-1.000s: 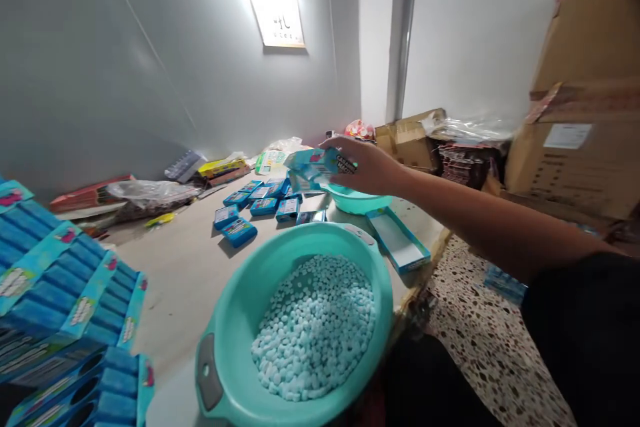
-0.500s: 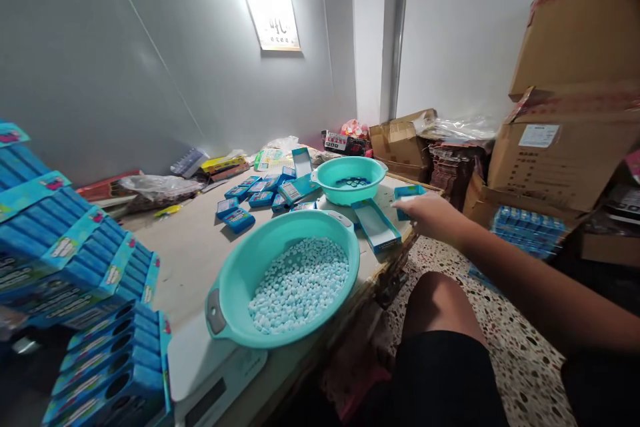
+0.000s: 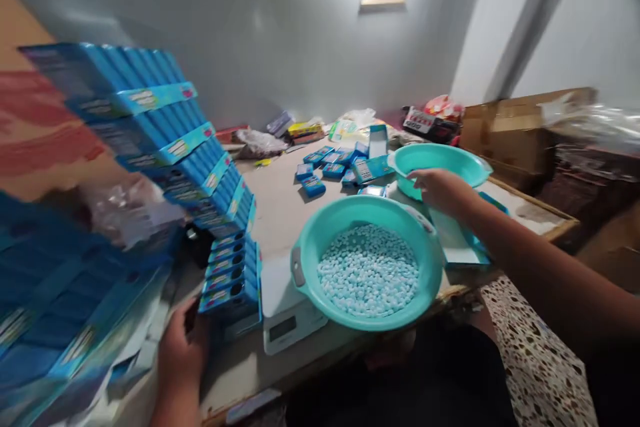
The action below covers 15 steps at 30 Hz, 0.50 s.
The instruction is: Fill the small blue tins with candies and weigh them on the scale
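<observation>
My left hand point(image 3: 183, 340) is at the left side of an open blue display box point(image 3: 230, 310) with a row of small blue packs in it. Its fingers are partly hidden and blurred there, so I cannot tell whether they grip it. My right hand point(image 3: 445, 193) is in front of the far turquoise bowl point(image 3: 480, 177), its fingers bent together. Whatever they may hold is too small to make out. A nearer turquoise bowl point(image 3: 310, 233) holds many pale blue and white tablets point(image 3: 370, 273). Under my right forearm lies an open, blue-edged tray point(image 3: 457, 247).
A white scale point(image 3: 283, 327) is partly under the nearer bowl. Filled blue display boxes point(image 3: 170, 140) rise in a leaning stack at left. Several small blue boxes point(image 3: 333, 170) lie scattered towards the wall. Cardboard cartons point(image 3: 530, 127) stand at the right.
My view has swung left. My right hand has moved left from the small blue tray at the table's right edge to the far bowl. My left hand has come into view beside the display box.
</observation>
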Each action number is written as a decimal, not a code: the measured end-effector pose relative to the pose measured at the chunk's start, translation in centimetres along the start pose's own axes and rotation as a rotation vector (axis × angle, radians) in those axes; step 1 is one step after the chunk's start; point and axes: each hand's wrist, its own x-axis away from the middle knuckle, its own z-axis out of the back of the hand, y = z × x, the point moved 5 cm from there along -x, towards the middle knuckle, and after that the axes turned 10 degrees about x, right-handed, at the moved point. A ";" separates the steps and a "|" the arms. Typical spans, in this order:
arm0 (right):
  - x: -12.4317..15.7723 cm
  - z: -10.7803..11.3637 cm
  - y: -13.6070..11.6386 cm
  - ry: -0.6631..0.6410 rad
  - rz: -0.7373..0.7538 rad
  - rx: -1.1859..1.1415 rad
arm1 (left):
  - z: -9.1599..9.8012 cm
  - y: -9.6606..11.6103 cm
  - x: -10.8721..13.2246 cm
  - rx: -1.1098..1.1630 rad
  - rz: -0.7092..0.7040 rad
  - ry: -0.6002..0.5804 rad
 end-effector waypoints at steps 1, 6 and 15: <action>-2.8 -0.2 -0.9 -0.039 0.002 -0.009 | -0.2 -0.7 0.2 0.007 0.032 -0.025; -13.2 -6.2 -5.7 -0.333 0.097 0.029 | -0.4 -1.8 0.7 0.053 0.089 -0.058; -15.9 -13.5 -4.4 -0.459 -0.035 0.118 | 1.2 -0.4 1.1 -0.042 -0.035 0.151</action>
